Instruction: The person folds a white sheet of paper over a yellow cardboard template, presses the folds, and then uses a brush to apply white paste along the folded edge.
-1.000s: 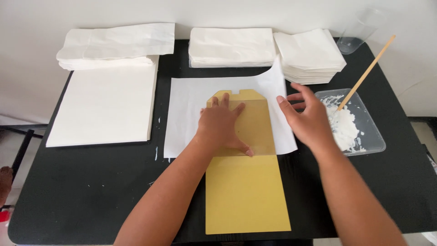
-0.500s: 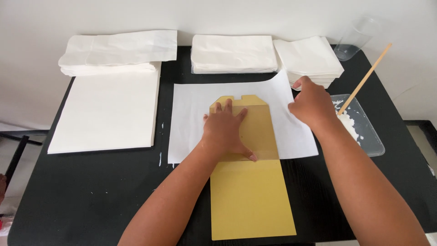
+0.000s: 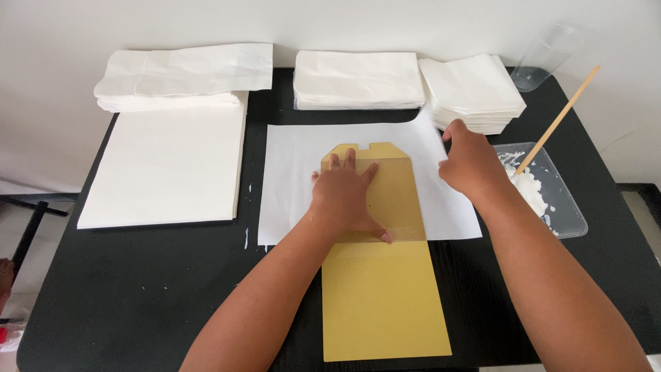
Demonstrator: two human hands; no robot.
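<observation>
My left hand (image 3: 348,196) lies flat, fingers spread, pressing on the upper part of a long yellow card template (image 3: 382,296) that rests on a white paper sheet (image 3: 292,179) in the middle of the black table (image 3: 158,289). My right hand (image 3: 471,162) is at the sheet's right edge near its top right corner, fingers curled on the paper's edge, which is lifted slightly.
A large stack of white sheets (image 3: 169,165) lies at the left, with folded white bags (image 3: 186,72) behind it. Two more white stacks (image 3: 358,79) (image 3: 471,89) sit at the back. A clear tray of white paste (image 3: 544,189) with a wooden stick (image 3: 558,120) and a clear cup (image 3: 544,58) are on the right.
My right hand has moved up along the sheet's right edge toward its top corner. My left hand has stayed pressed on the yellow template.
</observation>
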